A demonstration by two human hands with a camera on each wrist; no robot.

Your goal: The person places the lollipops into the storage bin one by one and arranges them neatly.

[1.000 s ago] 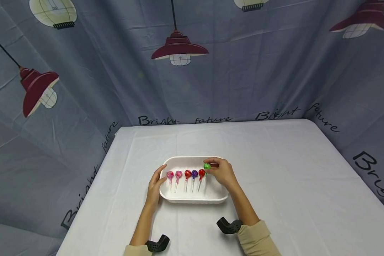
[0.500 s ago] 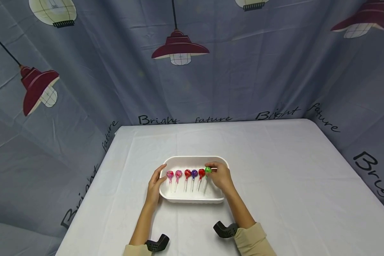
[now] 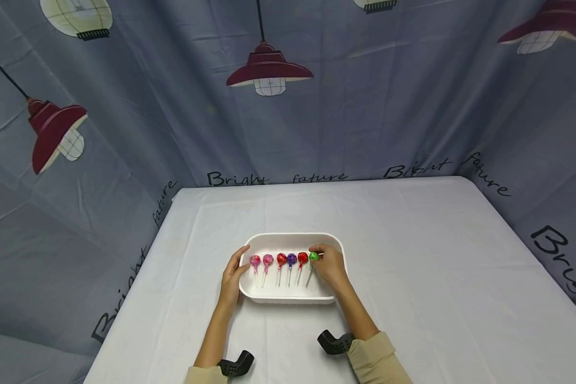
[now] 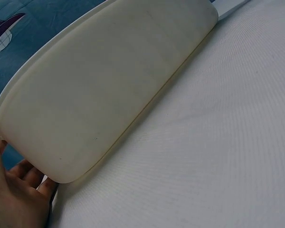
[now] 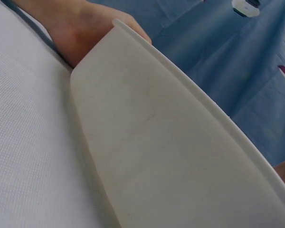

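Observation:
A white tray [image 3: 288, 300] holds a row of lollipops, their wrapped heads at the far side and sticks toward the near side. From the left come two pink lollipops [image 3: 268, 260], a red one [image 3: 281, 260], a purple one [image 3: 292, 260] and another red one [image 3: 303, 258]. My right hand [image 3: 331, 265] reaches over the tray and pinches the head of a green lollipop [image 3: 313, 257] at the row's right end. At the tray's left end, my left hand [image 3: 231, 277] holds the rim; the left wrist view shows its fingers [image 4: 31, 175] at the outer wall.
A white cloth covers the table [image 3: 413, 256] around the tray. Behind and beside it hangs a grey-blue curtain [image 3: 365, 106] printed with lamps and writing. A black wrist mount [image 3: 335, 342] sits on the right forearm, and another [image 3: 237, 364] on the left.
My right hand has moved slightly right and nearer with the green lollipop, bringing it into line beside the right-hand red one. The left hand and the tray have stayed in place.

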